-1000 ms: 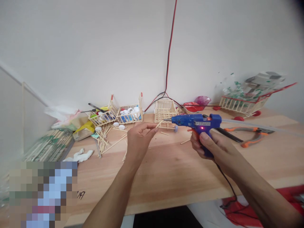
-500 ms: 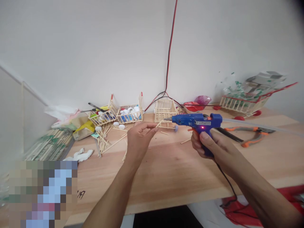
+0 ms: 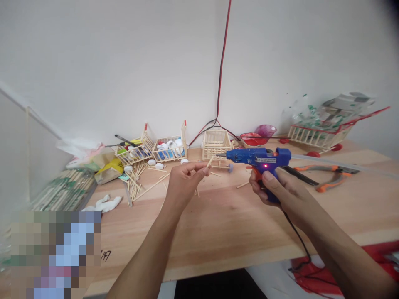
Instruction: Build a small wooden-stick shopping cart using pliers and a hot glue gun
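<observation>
My left hand [image 3: 188,179] pinches a short thin wooden stick [image 3: 210,161] between thumb and fingertips, its free end tilted up. Wrapped around the handle of a blue hot glue gun [image 3: 249,156] is my right hand [image 3: 277,187]. A red light glows on the gun, and a long clear glue stick [image 3: 330,163] sticks out of its back. The nozzle points left, close to the wooden stick's upper end; whether they touch I cannot tell. Behind them stands a small cart frame of wooden sticks [image 3: 217,143], partly covered by the nozzle.
Two small stick carts, one with bottle caps [image 3: 170,149], stand back left, near loose sticks [image 3: 134,185]. Pliers [image 3: 335,178] lie right of the glue gun. A larger stick cart [image 3: 314,139] with plastic bags is at back right. Bundled sticks [image 3: 67,189] lie at left.
My left hand has shifted slightly to the right, and the stick in it now points more upward. The glue gun has barely moved.
</observation>
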`<state>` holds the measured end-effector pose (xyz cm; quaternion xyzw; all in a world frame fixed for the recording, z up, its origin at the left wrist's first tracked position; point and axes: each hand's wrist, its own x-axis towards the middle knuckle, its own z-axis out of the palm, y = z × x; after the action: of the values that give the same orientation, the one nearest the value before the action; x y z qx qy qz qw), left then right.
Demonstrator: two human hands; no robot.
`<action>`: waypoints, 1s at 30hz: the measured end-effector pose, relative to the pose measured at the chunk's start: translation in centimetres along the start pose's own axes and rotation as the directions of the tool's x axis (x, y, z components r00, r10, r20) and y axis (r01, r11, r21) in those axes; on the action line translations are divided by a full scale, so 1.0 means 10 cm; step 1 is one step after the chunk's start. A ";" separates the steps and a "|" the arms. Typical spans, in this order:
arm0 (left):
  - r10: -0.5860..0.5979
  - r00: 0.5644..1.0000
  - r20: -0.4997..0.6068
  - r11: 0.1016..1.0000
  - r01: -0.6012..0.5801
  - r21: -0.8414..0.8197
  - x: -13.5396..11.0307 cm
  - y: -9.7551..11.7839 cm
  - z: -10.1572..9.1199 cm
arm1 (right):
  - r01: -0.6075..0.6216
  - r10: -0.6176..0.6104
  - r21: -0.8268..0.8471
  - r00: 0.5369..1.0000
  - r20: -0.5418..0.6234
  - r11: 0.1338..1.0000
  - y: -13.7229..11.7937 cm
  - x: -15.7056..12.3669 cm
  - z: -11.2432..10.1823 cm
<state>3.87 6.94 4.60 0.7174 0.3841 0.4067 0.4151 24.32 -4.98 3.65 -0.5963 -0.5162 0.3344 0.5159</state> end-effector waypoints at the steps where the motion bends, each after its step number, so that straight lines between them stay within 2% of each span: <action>1: -0.003 1.000 0.008 1.000 0.003 -0.008 0.00 -0.01 0.00 | 0.001 -0.001 -0.003 1.000 -0.006 1.000 0.01 0.00 -0.01; 8: -0.014 0.999 -0.039 0.999 0.015 0.030 0.00 0.02 0.00 | 0.004 -0.006 -0.052 0.999 -0.044 0.999 0.00 -0.02 -0.01; 18: -0.028 0.998 -0.058 0.999 0.030 0.036 -0.02 0.05 0.01 | 0.053 -0.060 -0.295 0.998 -0.014 0.954 -0.03 -0.02 -0.02; 30: -0.001 0.998 -0.064 0.998 0.005 0.065 -0.02 0.07 0.01 | 0.055 -0.069 -0.293 0.997 -0.038 0.955 0.00 -0.01 -0.01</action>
<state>4.01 6.46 5.15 0.7167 0.4113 0.4160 0.3796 24.35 -5.13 3.69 -0.6571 -0.5658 0.2241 0.4448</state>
